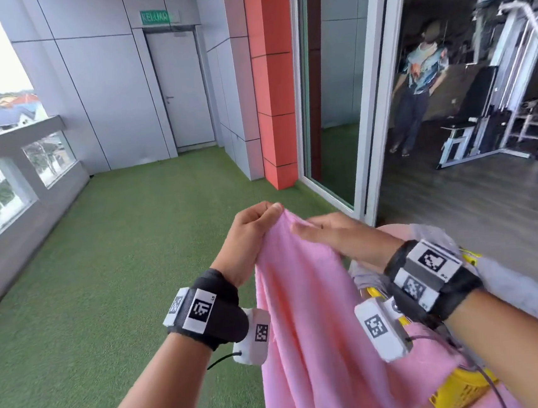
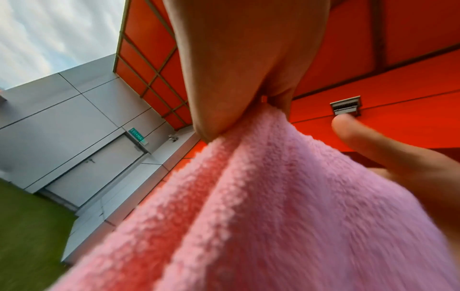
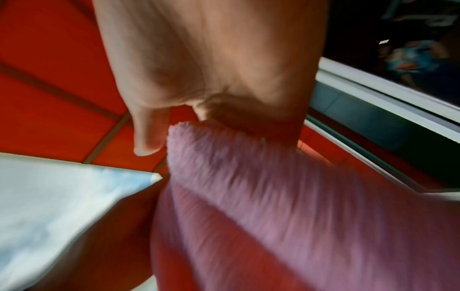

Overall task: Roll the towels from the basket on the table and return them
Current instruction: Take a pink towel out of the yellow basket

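A pink towel [image 1: 304, 315] hangs in the air in front of me, held up by both hands. My left hand [image 1: 271, 211] pinches its top corner between thumb and fingers, and the left wrist view shows that pinch [image 2: 261, 104] on the fluffy towel [image 2: 273, 196]. My right hand [image 1: 299, 230] lies along the top edge just right of the left. In the right wrist view the towel [image 3: 261, 187] runs between its thumb and fingers [image 3: 184, 126]. A yellow basket [image 1: 459, 389] sits low at the right, partly hidden by my right arm and the towel.
Grey cloth with yellow patches [image 1: 532, 293] lies by the basket. Green turf [image 1: 117, 251] covers the balcony floor, with a railing [image 1: 9, 143] at the left. A red column [image 1: 274, 88] and a sliding glass door [image 1: 333, 99] stand ahead. A person [image 1: 414, 91] stands inside beside gym equipment [image 1: 510, 65].
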Demonstrator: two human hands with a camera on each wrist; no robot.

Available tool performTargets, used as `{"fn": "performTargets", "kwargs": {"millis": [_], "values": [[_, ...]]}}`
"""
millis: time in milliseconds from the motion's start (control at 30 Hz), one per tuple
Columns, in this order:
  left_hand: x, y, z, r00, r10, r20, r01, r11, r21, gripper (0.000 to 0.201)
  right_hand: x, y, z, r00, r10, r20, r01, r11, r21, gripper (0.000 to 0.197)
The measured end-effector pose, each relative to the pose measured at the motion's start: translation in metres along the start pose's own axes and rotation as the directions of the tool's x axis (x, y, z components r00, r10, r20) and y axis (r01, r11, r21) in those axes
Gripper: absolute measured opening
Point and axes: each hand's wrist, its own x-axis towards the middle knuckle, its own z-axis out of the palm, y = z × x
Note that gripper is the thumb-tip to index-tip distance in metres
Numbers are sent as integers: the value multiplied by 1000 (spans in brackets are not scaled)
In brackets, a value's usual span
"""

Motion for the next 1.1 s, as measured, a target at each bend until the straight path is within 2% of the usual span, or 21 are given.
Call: {"fn": "performTargets", "kwargs": {"millis": [33,100,167,233,267,300,333,400,433,467,500,567,633,700,767,833,867,900,933,1033,1100], "values": [[3,5,3,1000,13,24,-14,999,39,35,-2,1,7,998,-18,55,18,1000,-11,50],[1,10,12,995,0,103,-7,998,65,39,-4,-5,5,996,-93,13,88,977,195,33],[-6,9,16,986,-41,159,35,999,40,46,-1,-15,-14,984,-102,-144,151,911,383,20],[-14,6,14,983,-69,171,65,997,33,52,4,-19,-32,947,-55,-316,203,864,461,16],[-16,5,11,985,-67,159,62,997,42,56,5,-18,-35,934,-18,-356,207,841,500,15],[-15,4,8,988,-57,141,50,997,52,61,4,-17,-33,941,-2,-339,191,830,525,15],[-14,6,5,992,-42,121,35,998,56,64,0,-15,-27,965,-17,-261,153,846,511,18],[-9,12,3,996,-26,81,21,998,65,66,-10,-9,-8,999,-46,-13,48,946,320,31],[-7,15,4,997,-27,78,21,997,77,65,-13,-9,-1,994,-54,90,33,974,225,34],[-6,18,6,995,-31,94,22,996,91,63,-14,-10,1,989,-57,137,32,984,176,34],[-7,20,8,992,-35,121,24,995,98,58,-13,-12,1,990,-60,127,36,983,181,33],[-11,16,12,984,-69,163,55,995,87,49,-8,-15,-10,997,-83,6,78,959,274,33],[-18,9,13,977,-99,187,87,994,72,52,-2,-16,-24,984,-86,-159,142,910,390,24],[-21,3,10,981,-75,179,66,996,59,51,3,-13,-28,975,-67,-212,168,843,511,20],[-19,4,4,993,-8,116,4,999,33,54,1,-8,-17,994,-33,-106,80,872,483,40],[-15,8,0,998,27,55,-27,1000,-6,60,-7,-3,4,996,-2,91,-23,964,266,53],[-13,9,0,999,28,43,-28,999,-19,65,-9,-2,12,988,-9,155,-16,987,161,55],[-13,9,2,999,26,37,-25,999,-26,69,-10,-3,15,989,-35,141,17,992,124,59],[-14,9,5,999,19,36,-18,999,-27,71,-9,-7,13,995,-65,75,53,986,160,60],[-21,4,10,998,15,68,-15,1000,-3,68,0,-20,-15,972,-37,-232,133,901,412,31],[-21,2,6,997,18,72,-20,999,29,69,3,-19,-26,946,27,-324,157,834,529,17]]}}
